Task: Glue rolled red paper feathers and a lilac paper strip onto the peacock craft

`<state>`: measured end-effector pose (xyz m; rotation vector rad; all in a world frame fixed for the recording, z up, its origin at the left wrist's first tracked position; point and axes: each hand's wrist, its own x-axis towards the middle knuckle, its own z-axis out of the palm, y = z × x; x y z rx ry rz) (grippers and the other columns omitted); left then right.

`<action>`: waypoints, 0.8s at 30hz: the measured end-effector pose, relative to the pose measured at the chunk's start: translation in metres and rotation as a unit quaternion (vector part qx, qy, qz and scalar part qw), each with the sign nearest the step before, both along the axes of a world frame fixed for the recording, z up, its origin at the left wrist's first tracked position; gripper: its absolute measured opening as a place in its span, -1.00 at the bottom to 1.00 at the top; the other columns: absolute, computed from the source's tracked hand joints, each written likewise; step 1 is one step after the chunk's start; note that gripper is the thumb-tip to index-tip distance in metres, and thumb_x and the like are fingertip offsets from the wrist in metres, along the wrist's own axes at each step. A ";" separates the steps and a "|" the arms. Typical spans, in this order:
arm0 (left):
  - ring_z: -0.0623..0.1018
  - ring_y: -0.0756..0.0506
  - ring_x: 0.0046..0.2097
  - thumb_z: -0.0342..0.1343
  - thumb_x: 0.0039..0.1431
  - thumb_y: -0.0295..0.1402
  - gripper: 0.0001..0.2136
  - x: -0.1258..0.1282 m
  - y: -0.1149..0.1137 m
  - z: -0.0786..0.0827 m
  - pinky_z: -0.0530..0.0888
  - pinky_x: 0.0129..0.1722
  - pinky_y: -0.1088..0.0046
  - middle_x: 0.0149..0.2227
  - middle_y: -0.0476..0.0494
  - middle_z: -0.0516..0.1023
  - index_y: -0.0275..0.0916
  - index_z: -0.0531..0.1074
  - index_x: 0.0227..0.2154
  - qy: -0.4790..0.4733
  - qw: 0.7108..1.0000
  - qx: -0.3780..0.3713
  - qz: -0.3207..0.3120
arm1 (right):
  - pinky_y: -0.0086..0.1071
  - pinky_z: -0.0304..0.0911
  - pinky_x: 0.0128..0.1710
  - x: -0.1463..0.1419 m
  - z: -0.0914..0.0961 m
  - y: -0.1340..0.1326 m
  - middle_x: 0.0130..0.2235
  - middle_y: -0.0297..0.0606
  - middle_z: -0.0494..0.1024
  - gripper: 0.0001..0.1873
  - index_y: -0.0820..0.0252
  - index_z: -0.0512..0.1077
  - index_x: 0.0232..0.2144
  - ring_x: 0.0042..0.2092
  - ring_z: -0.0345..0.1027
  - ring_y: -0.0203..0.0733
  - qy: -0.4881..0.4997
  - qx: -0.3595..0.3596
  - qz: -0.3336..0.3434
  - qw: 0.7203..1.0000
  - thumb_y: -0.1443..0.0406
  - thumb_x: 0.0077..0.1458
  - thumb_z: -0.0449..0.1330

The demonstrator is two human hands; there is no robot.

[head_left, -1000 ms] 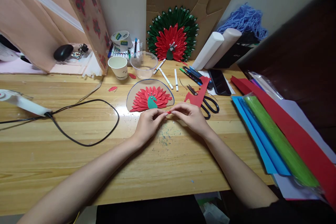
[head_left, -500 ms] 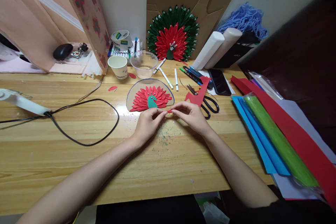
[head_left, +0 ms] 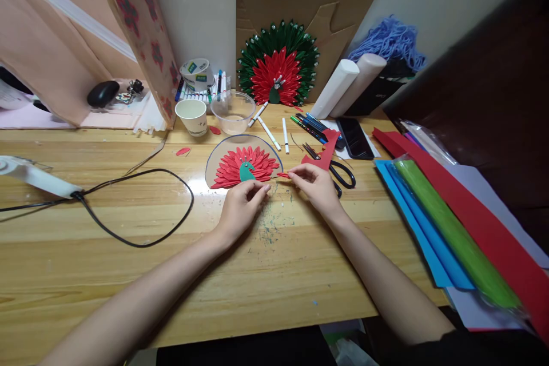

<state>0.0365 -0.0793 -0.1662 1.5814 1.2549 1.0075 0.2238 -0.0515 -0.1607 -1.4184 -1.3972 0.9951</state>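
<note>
My right hand (head_left: 315, 186) pinches a small red paper petal (head_left: 282, 175) between thumb and fingertips, its tip pointing left toward the cardboard. My left hand (head_left: 242, 206) is closed, thumb against the fingers, with nothing showing between them. It rests just in front of a rounded cardboard piece (head_left: 217, 154) edged in blue. On that cardboard lies a fan of layered red petals (head_left: 257, 157) around a green peacock shape (head_left: 246, 171). Beside my right hand are black-handled scissors (head_left: 345, 174) and a cut red paper scrap (head_left: 326, 151).
Behind stand a finished green-and-red peacock (head_left: 278, 63), a paper cup (head_left: 191, 117), a clear bowl (head_left: 233, 114) and loose markers (head_left: 269, 134). A phone (head_left: 355, 138) and colored paper sheets (head_left: 472, 200) lie right. A white glue gun (head_left: 40, 177) and its black cable (head_left: 189, 206) lie left.
My hands have drawn apart. The red petal, earlier between the fingertips of both, is now in my right hand alone. The view has tilted slightly upward.
</note>
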 end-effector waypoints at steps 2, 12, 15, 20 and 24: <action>0.49 -0.03 -0.39 -0.01 0.16 -0.19 -0.75 0.000 0.000 0.002 0.38 -0.36 0.47 -0.43 -0.09 0.54 -0.26 0.44 -0.41 0.023 1.000 0.018 0.007 | -0.34 0.32 -0.36 0.001 -0.004 0.003 -0.40 -0.19 0.54 -0.74 0.26 0.45 -0.43 -0.39 0.41 -0.20 -0.021 0.006 -0.021 1.000 0.15 -0.08 0.24; 0.39 -0.06 -0.32 0.04 0.16 -0.31 -0.87 -0.005 0.008 0.010 0.30 -0.30 0.41 -0.40 -0.07 0.48 -0.23 0.41 -0.39 0.177 0.971 0.152 0.046 | -0.33 0.31 -0.36 -0.009 -0.011 0.014 -0.43 -0.18 0.55 -0.79 0.27 0.47 -0.44 -0.42 0.38 -0.21 -0.096 0.008 -0.026 0.995 0.21 -0.06 0.19; 0.39 -0.07 -0.30 0.01 0.17 -0.29 -0.86 -0.008 0.010 0.007 0.30 -0.28 0.40 -0.38 -0.09 0.47 -0.23 0.40 -0.39 0.173 0.972 0.142 0.070 | -0.34 0.30 -0.39 -0.013 -0.010 0.015 -0.44 -0.19 0.54 -0.78 0.27 0.47 -0.44 -0.43 0.37 -0.21 -0.103 0.010 -0.020 0.994 0.20 -0.06 0.18; 0.40 -0.07 -0.30 -0.02 0.19 -0.27 -0.83 -0.009 0.011 0.005 0.31 -0.28 0.40 -0.39 -0.08 0.46 -0.23 0.39 -0.40 0.160 0.976 0.123 0.086 | -0.35 0.30 -0.39 -0.015 -0.008 0.017 -0.44 -0.20 0.53 -0.79 0.26 0.47 -0.43 -0.44 0.36 -0.23 -0.105 0.014 -0.010 0.994 0.21 -0.05 0.17; 0.41 -0.07 -0.30 -0.02 0.19 -0.28 -0.83 -0.009 0.011 0.005 0.32 -0.27 0.39 -0.38 -0.09 0.46 -0.23 0.38 -0.42 0.156 0.976 0.125 0.085 | -0.36 0.27 -0.43 -0.011 -0.007 0.018 -0.46 -0.22 0.52 -0.79 0.25 0.46 -0.44 -0.46 0.33 -0.25 -0.115 0.021 -0.023 0.993 0.21 -0.05 0.16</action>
